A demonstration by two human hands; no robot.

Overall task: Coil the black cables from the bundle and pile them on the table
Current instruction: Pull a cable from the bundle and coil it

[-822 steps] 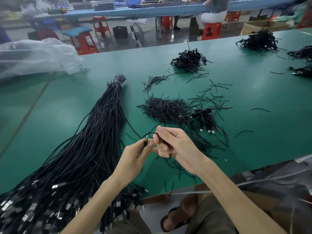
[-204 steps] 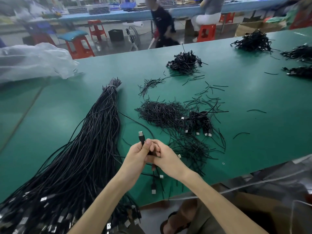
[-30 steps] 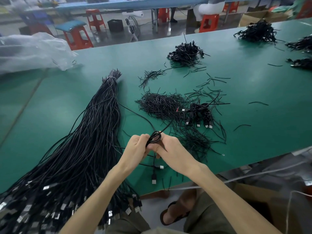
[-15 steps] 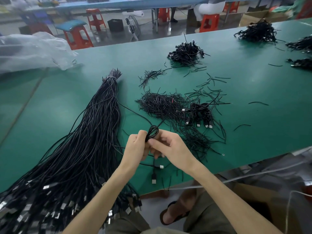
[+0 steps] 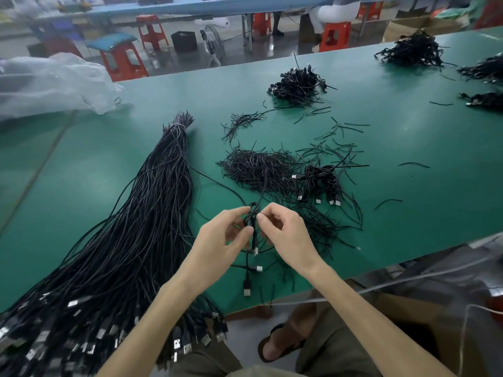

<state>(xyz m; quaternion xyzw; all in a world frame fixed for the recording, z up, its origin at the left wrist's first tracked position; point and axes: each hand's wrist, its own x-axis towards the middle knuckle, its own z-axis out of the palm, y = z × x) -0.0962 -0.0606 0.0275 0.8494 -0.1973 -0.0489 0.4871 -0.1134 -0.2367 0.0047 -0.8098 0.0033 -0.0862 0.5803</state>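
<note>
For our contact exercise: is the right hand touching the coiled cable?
Touching. The head view shows the right hand pinching the coiled cable between thumb and forefinger, the left hand gripping its other side.

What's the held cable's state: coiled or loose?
Mostly coiled: the cable forms small loops pinched between the left hand and right hand; one tail trails loose.

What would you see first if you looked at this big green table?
The huge bundle of black cables on the left of the green table, fanning out toward the near edge with silver plugs. Next, the left hand and right hand in the middle, pinching a small coiled cable between them. Just beyond them lies a messy heap of short black wires.
</note>
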